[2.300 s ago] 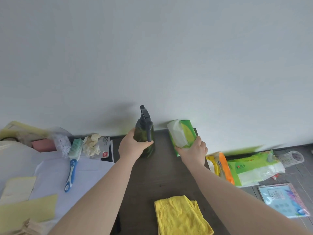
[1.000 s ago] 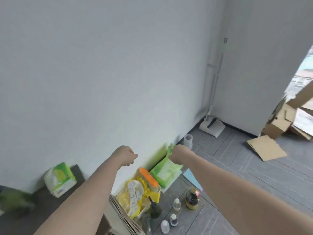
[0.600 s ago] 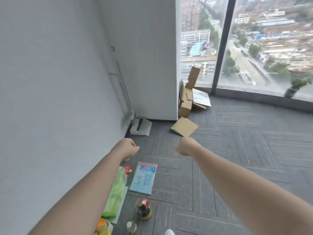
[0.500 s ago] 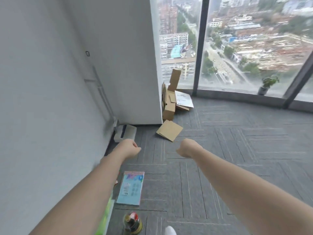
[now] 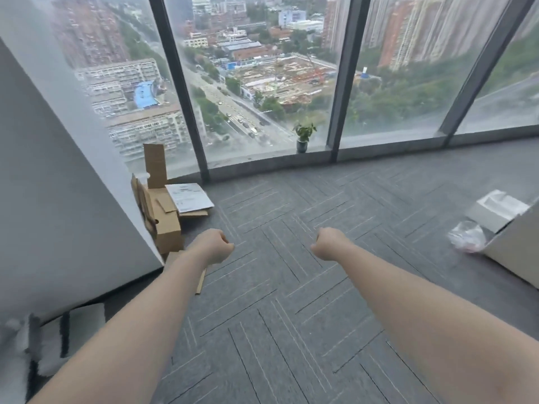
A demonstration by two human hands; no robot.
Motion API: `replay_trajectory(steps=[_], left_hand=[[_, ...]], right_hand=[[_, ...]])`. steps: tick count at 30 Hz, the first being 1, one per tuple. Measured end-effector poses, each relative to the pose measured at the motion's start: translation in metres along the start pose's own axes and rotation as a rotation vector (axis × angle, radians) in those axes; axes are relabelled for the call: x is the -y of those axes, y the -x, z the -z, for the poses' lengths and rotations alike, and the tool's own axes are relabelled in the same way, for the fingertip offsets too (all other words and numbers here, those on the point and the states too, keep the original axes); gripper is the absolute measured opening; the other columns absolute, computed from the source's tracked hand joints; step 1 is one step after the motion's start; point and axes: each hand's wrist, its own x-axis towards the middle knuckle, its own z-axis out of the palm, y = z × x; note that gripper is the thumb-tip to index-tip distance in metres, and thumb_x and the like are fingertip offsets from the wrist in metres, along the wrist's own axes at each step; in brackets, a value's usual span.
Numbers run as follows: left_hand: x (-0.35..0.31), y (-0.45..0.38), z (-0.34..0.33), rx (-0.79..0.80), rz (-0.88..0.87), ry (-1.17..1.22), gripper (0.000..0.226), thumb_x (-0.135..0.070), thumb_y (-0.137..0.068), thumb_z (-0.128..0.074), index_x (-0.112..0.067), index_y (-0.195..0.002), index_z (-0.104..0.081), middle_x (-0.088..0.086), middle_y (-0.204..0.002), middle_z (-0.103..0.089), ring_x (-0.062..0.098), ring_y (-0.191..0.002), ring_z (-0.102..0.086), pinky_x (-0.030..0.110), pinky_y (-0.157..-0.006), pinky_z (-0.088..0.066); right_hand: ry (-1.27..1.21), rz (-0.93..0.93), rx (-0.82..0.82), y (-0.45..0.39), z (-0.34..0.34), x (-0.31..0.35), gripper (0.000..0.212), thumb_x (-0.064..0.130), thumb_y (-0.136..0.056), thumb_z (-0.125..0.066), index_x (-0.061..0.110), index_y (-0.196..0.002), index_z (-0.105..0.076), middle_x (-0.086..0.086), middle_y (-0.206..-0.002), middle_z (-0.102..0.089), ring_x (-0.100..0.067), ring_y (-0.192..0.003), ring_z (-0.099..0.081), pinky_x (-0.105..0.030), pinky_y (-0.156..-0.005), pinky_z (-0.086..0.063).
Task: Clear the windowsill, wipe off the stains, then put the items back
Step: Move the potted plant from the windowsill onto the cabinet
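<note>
Left hand [image 5: 214, 249]: fist curled, holding nothing; above the carpet
Right hand [image 5: 328, 243]: fist curled, empty
Windowsill [image 5: 262, 163]: potted plant [image 5: 303, 138] stands on it, against the glass

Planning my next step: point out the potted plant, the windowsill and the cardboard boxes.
potted plant [image 5: 303, 137], head view, on its leaves and stem.
windowsill [image 5: 256, 166], head view, bare ledge left of the plant.
cardboard boxes [image 5: 166, 228], head view, front box's side.

Two hands [image 5: 214, 246], one potted plant [image 5: 303, 138]
</note>
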Motion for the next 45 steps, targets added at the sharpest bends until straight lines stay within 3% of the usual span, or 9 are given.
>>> replay_trajectory(steps=[3, 9, 17, 21, 27, 31, 36, 41, 45], left_hand=[[-0.042, -0.058, -0.001, 0.014, -0.067, -0.036, 0.018, -0.032, -0.089, -0.055, -0.016, -0.084, -0.061, 0.007, -0.095, -0.07, 0.023, -0.092, -0.066, 0.039, -0.087, -0.056], [-0.126, -0.163, 0.006, 0.011, -0.14, -0.157, 0.023, -0.031, -0.092, -0.053, -0.012, -0.102, -0.063, 0.003, -0.095, -0.061, 0.022, -0.093, -0.06, 0.031, -0.082, -0.05], [-0.235, -0.315, 0.046, -0.069, -0.12, -0.209, 0.022, -0.034, -0.094, -0.051, -0.015, -0.089, -0.059, -0.001, -0.081, -0.06, 0.019, -0.076, -0.055, 0.029, -0.067, -0.045], [-0.282, -0.381, 0.055, -0.069, -0.122, -0.199, 0.023, -0.036, -0.094, -0.05, -0.016, -0.095, -0.061, -0.002, -0.091, -0.062, 0.018, -0.085, -0.058, 0.028, -0.071, -0.044], [-0.362, -0.512, 0.057, 0.058, -0.18, -0.183, 0.03, -0.032, -0.092, -0.05, -0.007, -0.093, -0.068, 0.005, -0.093, -0.074, 0.02, -0.074, -0.06, 0.033, -0.075, -0.054], [-0.418, -0.611, 0.065, 0.058, -0.24, -0.148, 0.02, -0.031, -0.092, -0.051, -0.014, -0.084, -0.058, 0.003, -0.087, -0.065, 0.021, -0.08, -0.057, 0.032, -0.075, -0.049], [-0.478, -0.723, 0.077, 0.105, -0.263, -0.172, 0.021, -0.029, -0.092, -0.051, -0.011, -0.089, -0.061, 0.002, -0.085, -0.065, 0.022, -0.082, -0.059, 0.03, -0.074, -0.047], [-0.518, -0.812, 0.089, 0.13, -0.245, -0.202, 0.019, -0.031, -0.092, -0.052, -0.013, -0.088, -0.059, 0.003, -0.085, -0.059, 0.022, -0.078, -0.054, 0.032, -0.075, -0.048], [-0.548, -0.882, 0.097, 0.119, -0.193, -0.191, 0.024, -0.032, -0.092, -0.051, -0.013, -0.096, -0.064, 0.002, -0.087, -0.062, 0.021, -0.08, -0.056, 0.033, -0.078, -0.051]], right_hand=[[-0.029, -0.086, -0.035, -0.048, 0.025, -0.021, 0.024, 0.016, -0.09, -0.044, 0.011, -0.068, -0.041, -0.003, -0.07, -0.043, -0.025, -0.071, -0.046, -0.027, -0.05, -0.033], [-0.04, -0.116, -0.017, -0.166, 0.075, -0.043, 0.01, 0.015, -0.091, -0.043, 0.008, -0.086, -0.048, -0.008, -0.089, -0.053, -0.026, -0.08, -0.052, -0.029, -0.062, -0.041], [-0.111, -0.056, -0.052, -0.336, 0.177, -0.04, 0.014, 0.016, -0.089, -0.045, 0.01, -0.077, -0.048, -0.006, -0.08, -0.053, -0.026, -0.075, -0.052, -0.027, -0.058, -0.04], [-0.144, -0.064, -0.064, -0.402, 0.217, -0.047, 0.016, 0.027, -0.091, -0.048, 0.013, -0.096, -0.054, -0.006, -0.094, -0.058, -0.028, -0.085, -0.056, -0.033, -0.071, -0.045], [-0.125, -0.1, -0.079, -0.518, 0.284, -0.062, 0.043, 0.043, -0.093, -0.047, 0.019, -0.061, -0.032, 0.0, -0.062, -0.034, -0.026, -0.071, -0.044, -0.027, -0.054, -0.032], [-0.124, -0.158, -0.091, -0.601, 0.334, -0.065, 0.031, 0.041, -0.093, -0.048, 0.015, -0.077, -0.046, 0.0, -0.065, -0.041, -0.026, -0.075, -0.048, -0.027, -0.054, -0.035], [-0.135, -0.208, -0.087, -0.704, 0.39, -0.055, 0.039, 0.042, -0.093, -0.047, 0.016, -0.065, -0.041, -0.003, -0.072, -0.047, -0.027, -0.076, -0.05, -0.026, -0.054, -0.035], [-0.106, -0.195, -0.031, -0.792, 0.43, -0.045, 0.033, 0.044, -0.094, -0.048, 0.013, -0.1, -0.059, -0.009, -0.103, -0.063, -0.028, -0.087, -0.055, -0.03, -0.073, -0.045], [-0.055, -0.177, 0.016, -0.881, 0.46, -0.047, 0.028, 0.042, -0.094, -0.047, 0.015, -0.089, -0.052, -0.006, -0.092, -0.055, -0.028, -0.083, -0.053, -0.03, -0.066, -0.043]])
